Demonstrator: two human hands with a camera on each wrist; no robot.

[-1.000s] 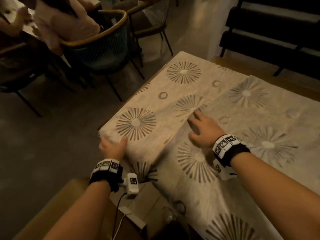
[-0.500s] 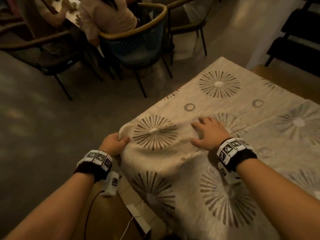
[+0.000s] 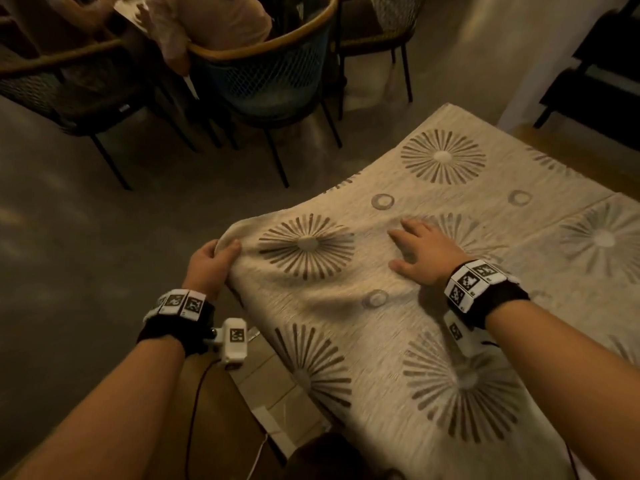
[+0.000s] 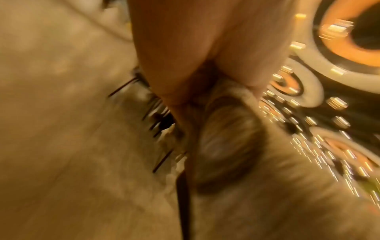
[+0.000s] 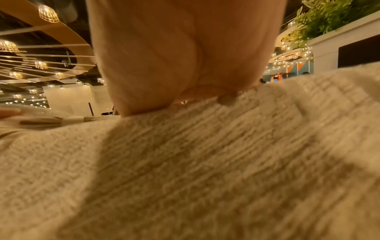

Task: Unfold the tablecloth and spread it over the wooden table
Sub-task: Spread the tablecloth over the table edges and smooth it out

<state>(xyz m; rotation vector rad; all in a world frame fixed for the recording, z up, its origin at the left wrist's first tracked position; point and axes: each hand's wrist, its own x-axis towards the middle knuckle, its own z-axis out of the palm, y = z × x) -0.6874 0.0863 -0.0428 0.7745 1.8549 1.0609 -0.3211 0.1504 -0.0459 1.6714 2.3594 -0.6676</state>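
A beige tablecloth (image 3: 398, 282) with dark sunburst and ring prints lies over the wooden table, whose bare top (image 3: 588, 157) shows at the far right. My left hand (image 3: 213, 261) grips the cloth's near-left corner, thumb on top and fingers under the edge. The left wrist view is blurred, with the palm (image 4: 205, 48) against a fold of cloth (image 4: 232, 138). My right hand (image 3: 420, 252) lies flat on the cloth with fingers spread, right of the sunburst. In the right wrist view the palm (image 5: 174, 53) presses on the weave (image 5: 205, 162).
Dark mesh-backed chairs (image 3: 270, 71) stand on the floor beyond the table's left side, with a seated person (image 3: 207, 22) at another table. A dark bench (image 3: 595, 74) stands at the far right. Grey floor (image 3: 86, 271) lies left of the table.
The cloth corner has slid left and toward me with my left hand gripping it. My right hand stayed flat on the cloth, and the view swung left.
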